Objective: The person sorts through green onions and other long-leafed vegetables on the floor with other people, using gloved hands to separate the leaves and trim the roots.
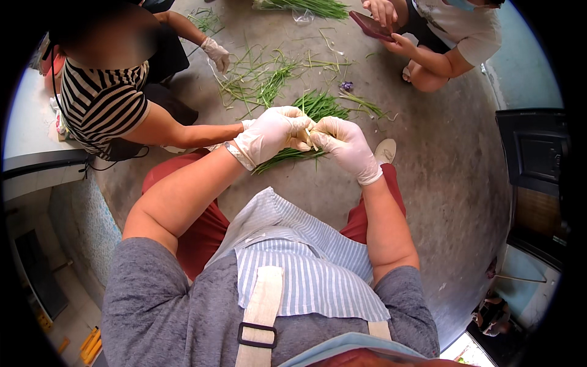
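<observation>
My left hand (pixel 278 133), in a white glove, is closed with its fingertips pinched together over the floor. Close against it, my right hand (pixel 343 142), gloved too, pinches with thumb and forefinger. Between the fingertips a thin pale chive stalk (pixel 310 136) shows in part; the fingers hide the rest. Below and beyond my hands lies a heap of green chives (pixel 323 104), partly covered by them.
Loose chives (pixel 269 84) lie scattered farther out, with a small bunch (pixel 367 105) tied in purple. A larger pile (pixel 312 6) is at the far edge. To the left a person in stripes (pixel 104 110) reaches in with gloved hands; another at far right holds a dark red phone (pixel 370 25).
</observation>
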Motion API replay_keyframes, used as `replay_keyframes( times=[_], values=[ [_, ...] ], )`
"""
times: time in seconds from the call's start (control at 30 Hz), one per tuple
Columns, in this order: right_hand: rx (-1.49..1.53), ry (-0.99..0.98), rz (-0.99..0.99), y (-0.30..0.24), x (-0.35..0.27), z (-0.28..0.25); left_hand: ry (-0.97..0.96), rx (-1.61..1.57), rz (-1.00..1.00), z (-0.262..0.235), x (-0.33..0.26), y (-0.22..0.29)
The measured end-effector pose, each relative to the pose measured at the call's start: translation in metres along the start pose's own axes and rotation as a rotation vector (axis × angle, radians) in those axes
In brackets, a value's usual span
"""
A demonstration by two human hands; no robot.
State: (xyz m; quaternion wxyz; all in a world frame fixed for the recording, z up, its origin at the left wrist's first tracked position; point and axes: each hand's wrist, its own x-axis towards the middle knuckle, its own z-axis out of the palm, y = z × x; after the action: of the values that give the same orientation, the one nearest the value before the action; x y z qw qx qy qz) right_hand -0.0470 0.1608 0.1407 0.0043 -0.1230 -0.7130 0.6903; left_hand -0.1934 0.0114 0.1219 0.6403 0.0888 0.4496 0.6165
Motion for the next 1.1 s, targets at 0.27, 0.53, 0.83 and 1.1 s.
replay_keyframes(
  times=[0.27, 0.53, 0.83, 1.1],
  values=[
    [0.048, 0.119, -0.002, 0.001, -0.001, 0.003, 0.032, -0.076, 0.027, 0.005, -0.005, 0.01],
    [0.032, 0.153, -0.07, -0.002, -0.003, 0.008, 0.108, -0.053, 0.058, 0.005, -0.015, 0.011],
    [0.131, 0.169, -0.104, -0.019, -0.01, 0.01, 0.198, -0.1, 0.099, 0.005, -0.022, 0.021],
    [0.22, 0.216, -0.001, -0.029, -0.009, 0.01, 0.254, -0.126, 0.151, 0.008, -0.022, 0.024]
  ],
)
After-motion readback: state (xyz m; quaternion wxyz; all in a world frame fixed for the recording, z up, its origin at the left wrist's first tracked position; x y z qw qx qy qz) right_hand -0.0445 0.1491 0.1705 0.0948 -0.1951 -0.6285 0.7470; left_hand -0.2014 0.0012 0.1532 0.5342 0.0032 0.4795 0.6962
